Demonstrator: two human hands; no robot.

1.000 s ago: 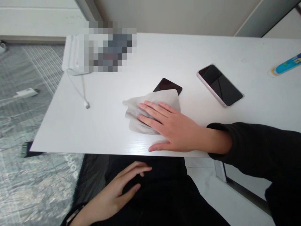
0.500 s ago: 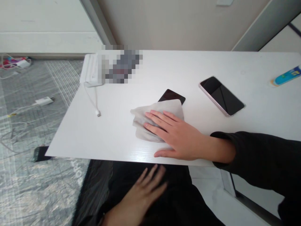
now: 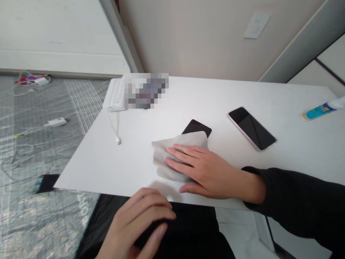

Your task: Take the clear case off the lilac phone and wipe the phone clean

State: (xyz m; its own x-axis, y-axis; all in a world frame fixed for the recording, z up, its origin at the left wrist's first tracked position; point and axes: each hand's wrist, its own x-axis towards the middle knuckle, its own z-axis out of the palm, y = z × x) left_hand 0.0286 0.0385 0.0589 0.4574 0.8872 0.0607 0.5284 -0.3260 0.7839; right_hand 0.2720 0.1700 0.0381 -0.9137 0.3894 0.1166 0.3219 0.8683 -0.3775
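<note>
1. Head view, right hand (image 3: pixel 201 171): it lies palm down on a grey cloth (image 3: pixel 163 153), fingers spread flat over it; the grip is loose, pressing rather than clutching.
2. The cloth lies on the white table (image 3: pixel 99 169), near its front edge, partly covering a dark flat object (image 3: pixel 195 126), whose far end sticks out.
3. Left hand (image 3: pixel 142 216): it is at the front edge, near the cloth but apart from it, fingers gently bent and thumb parted from them, grip released.
4. A phone (image 3: pixel 252 127) in a clear case lies face up, right of the cloth; farther right lies a bottle (image 3: pixel 319 111).
5. A white cable (image 3: pixel 118 139) lies on the left.
</note>
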